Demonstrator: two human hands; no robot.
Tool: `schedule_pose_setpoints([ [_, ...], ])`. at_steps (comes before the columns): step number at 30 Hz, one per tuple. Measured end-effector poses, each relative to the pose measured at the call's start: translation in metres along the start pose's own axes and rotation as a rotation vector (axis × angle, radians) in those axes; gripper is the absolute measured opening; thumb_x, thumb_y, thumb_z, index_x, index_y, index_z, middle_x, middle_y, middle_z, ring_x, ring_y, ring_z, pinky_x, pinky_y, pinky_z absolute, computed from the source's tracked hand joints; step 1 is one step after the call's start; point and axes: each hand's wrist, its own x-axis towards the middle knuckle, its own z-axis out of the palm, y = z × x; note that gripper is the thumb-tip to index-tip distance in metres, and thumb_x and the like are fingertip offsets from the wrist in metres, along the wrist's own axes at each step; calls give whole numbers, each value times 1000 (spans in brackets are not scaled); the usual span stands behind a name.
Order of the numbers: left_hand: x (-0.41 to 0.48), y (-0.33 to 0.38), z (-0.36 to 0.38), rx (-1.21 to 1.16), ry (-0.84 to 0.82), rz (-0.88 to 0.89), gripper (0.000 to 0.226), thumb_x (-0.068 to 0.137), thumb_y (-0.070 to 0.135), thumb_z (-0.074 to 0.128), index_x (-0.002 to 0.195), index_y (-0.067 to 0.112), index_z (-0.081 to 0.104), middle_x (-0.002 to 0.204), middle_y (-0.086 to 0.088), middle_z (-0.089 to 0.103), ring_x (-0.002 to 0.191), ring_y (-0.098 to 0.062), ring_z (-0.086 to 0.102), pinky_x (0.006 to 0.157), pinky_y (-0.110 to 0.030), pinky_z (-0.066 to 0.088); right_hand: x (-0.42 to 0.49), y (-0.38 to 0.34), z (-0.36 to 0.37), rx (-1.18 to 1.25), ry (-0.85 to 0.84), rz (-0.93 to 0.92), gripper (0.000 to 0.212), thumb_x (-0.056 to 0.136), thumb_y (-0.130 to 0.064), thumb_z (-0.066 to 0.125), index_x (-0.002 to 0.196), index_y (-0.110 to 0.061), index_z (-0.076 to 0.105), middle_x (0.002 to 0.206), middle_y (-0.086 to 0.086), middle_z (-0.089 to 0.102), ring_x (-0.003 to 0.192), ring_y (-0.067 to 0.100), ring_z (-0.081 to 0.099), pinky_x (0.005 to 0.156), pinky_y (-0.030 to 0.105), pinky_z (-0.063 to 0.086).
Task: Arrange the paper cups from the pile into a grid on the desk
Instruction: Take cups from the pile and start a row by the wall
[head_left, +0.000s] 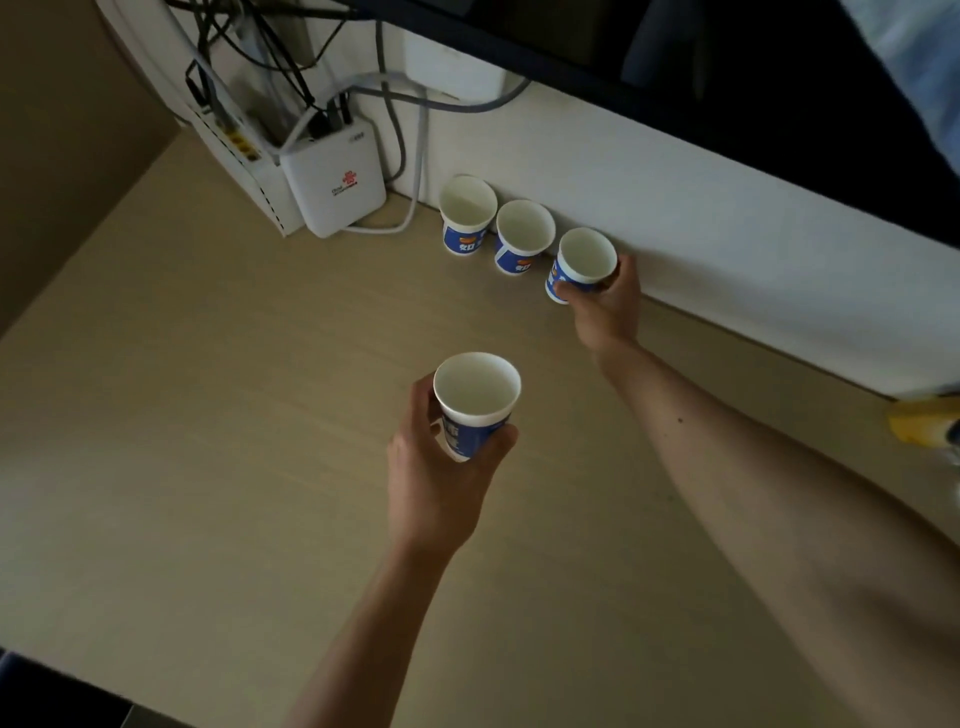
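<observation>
Two blue-and-white paper cups stand upright on the desk (208, 441) along the white back wall: one at the left (466, 215) and one beside it (522, 239). My right hand (605, 306) grips a third cup (582, 262) at the right end of that row, close to the wall. Nearer to me, my left hand (441, 478) holds a cup (475, 402) upright above the middle of the desk; whether more cups are nested inside it cannot be told.
A white router (337, 179) and a second white box (249, 176) with many cables stand at the back left corner. A dark monitor (727, 62) hangs over the wall. A yellow object (922, 421) lies at the right edge.
</observation>
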Motion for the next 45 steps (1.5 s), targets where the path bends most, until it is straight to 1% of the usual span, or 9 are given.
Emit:
schedule_pose_setpoints([
  [13, 7, -1, 7, -7, -19, 9, 63, 68, 17, 89, 123, 21, 60, 108, 15, 70, 100, -3, 66, 76, -14, 52, 9, 8, 13, -24, 41, -13, 69, 63, -16, 89, 124, -20, 57, 113, -6, 68, 101, 11, 66, 87, 24, 53],
  [18, 7, 0, 12, -3, -16, -1, 61, 68, 16, 89, 122, 22, 60, 107, 16, 70, 98, -1, 67, 77, -18, 53, -4, 11, -4, -29, 52, 49, 84, 59, -23, 86, 133, -10, 49, 122, 3, 62, 107, 17, 63, 86, 22, 50],
  [21, 11, 3, 15, 10, 9, 1, 64, 67, 21, 90, 123, 25, 59, 115, 12, 65, 99, -1, 65, 78, -18, 53, -37, 4, -31, -85, 73, 35, 74, 69, -17, 77, 137, -9, 48, 126, 5, 58, 107, 15, 58, 87, 24, 49],
  [23, 16, 8, 18, 11, 18, 15, 63, 67, 23, 91, 122, 25, 60, 116, 10, 63, 100, -2, 64, 81, -21, 54, -63, -6, -53, -87, -117, -37, 63, 69, -15, 74, 129, -16, 54, 118, -4, 64, 101, 7, 61, 80, 25, 49],
  [26, 25, 21, 26, -3, -18, 56, 65, 67, 21, 91, 124, 20, 60, 111, 15, 68, 101, 2, 63, 80, -11, 49, -104, -23, -83, -172, -552, -187, 66, 69, -16, 82, 129, -23, 55, 122, -16, 63, 113, 3, 59, 88, 23, 46],
  [28, 29, 30, 35, 11, -57, 79, 65, 68, 21, 91, 124, 21, 59, 110, 19, 68, 101, 6, 62, 78, -5, 44, -119, -31, -93, -173, -641, -227, 74, 69, -17, 88, 134, -24, 53, 126, -20, 62, 120, 5, 57, 92, 19, 44],
  [32, 34, 41, 54, 9, -141, 68, 64, 67, 25, 91, 122, 27, 59, 110, 18, 69, 102, 3, 64, 80, -15, 51, -127, -39, -97, -79, -536, -238, 70, 69, -21, 88, 130, -24, 54, 119, -22, 65, 111, 7, 62, 90, 25, 45],
  [40, 32, 42, 72, 32, -259, 118, 71, 66, 30, 89, 129, 26, 56, 118, 15, 68, 109, -1, 63, 90, -35, 56, -125, -30, -101, 7, -320, -171, 59, 66, -39, 77, 120, -26, 59, 106, -26, 68, 97, -2, 62, 78, 16, 44],
  [45, 28, 28, 61, 58, -206, 28, 90, 60, 54, 85, 138, 29, 48, 129, 12, 63, 120, -6, 57, 98, -37, 50, -101, -8, -92, 18, -82, -45, 52, 72, -20, 86, 115, -28, 59, 107, -16, 69, 101, 1, 65, 76, 23, 44],
])
